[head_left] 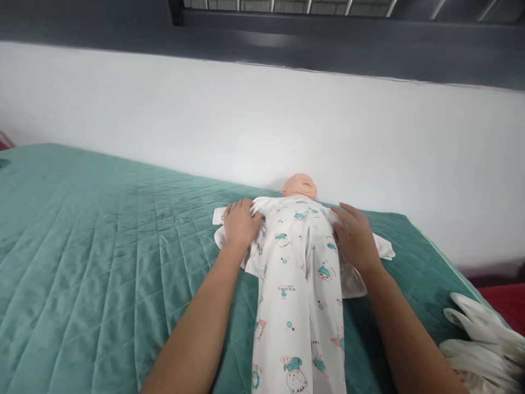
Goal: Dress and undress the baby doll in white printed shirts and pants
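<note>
A baby doll (301, 186) lies on its back, its head towards the wall. Over its body stretches a long white baby garment (283, 257) with green and pink animal prints, reaching the bottom of the view. My left hand (241, 221) is closed on the cloth at the left shoulder, beside a sleeve end. On the other side, my right hand (356, 238) rests against the garment with its fingers stretched and thumb apart. White cloth (353, 282) shows from under the garment on both sides. The doll's arms and legs are hidden.
A green quilted cover (123, 257) lies beneath everything. Crumpled white cloths (484, 345) are at the lower right edge, near a red surface (504, 303). A white wall (205, 120) rises behind, below a dark barred window frame (287, 44).
</note>
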`<move>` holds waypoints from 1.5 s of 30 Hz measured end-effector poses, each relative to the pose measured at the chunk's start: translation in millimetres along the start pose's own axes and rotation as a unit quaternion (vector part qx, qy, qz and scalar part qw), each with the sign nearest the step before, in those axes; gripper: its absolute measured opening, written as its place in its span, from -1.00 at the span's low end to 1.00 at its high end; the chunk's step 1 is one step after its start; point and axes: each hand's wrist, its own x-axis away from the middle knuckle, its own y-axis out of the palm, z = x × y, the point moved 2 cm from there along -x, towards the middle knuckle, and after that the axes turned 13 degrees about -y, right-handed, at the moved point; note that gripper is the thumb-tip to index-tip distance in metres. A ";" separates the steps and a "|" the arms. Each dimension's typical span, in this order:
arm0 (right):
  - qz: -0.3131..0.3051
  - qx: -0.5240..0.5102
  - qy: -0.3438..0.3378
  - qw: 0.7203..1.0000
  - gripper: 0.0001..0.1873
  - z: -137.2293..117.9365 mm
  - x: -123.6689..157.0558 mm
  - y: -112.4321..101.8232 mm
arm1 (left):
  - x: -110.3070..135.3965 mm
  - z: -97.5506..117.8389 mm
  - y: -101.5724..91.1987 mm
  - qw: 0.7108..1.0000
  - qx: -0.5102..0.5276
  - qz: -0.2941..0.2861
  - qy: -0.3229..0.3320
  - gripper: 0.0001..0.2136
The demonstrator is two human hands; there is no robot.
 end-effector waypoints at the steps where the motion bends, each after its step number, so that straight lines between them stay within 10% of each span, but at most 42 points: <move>1: 0.009 -0.046 -0.018 0.999 -0.59 -15.6 -5.0 -3.7 | 0.2 0.4 -0.2 1.000 0.001 0.003 -0.001 -0.80; 8: -0.197 -0.079 -0.196 0.957 -0.68 -120.5 -62.8 30.2 | 0.6 1.5 -2.5 0.999 0.034 0.032 -0.013 -0.86; 15: -0.383 0.064 -0.197 0.900 -0.84 -136.8 -106.8 71.5 | -0.8 0.0 -2.2 0.999 0.038 0.029 -0.017 -0.85; 33: -0.374 0.080 -0.174 0.908 -0.68 -132.3 -116.2 88.0 | -4.0 1.1 -2.2 0.999 -0.028 -0.007 -0.021 -0.79; 45: -0.501 0.086 -0.206 0.836 -0.81 -121.4 -133.9 106.4 | -2.3 0.6 3.8 0.998 -0.061 -0.015 -0.006 -0.87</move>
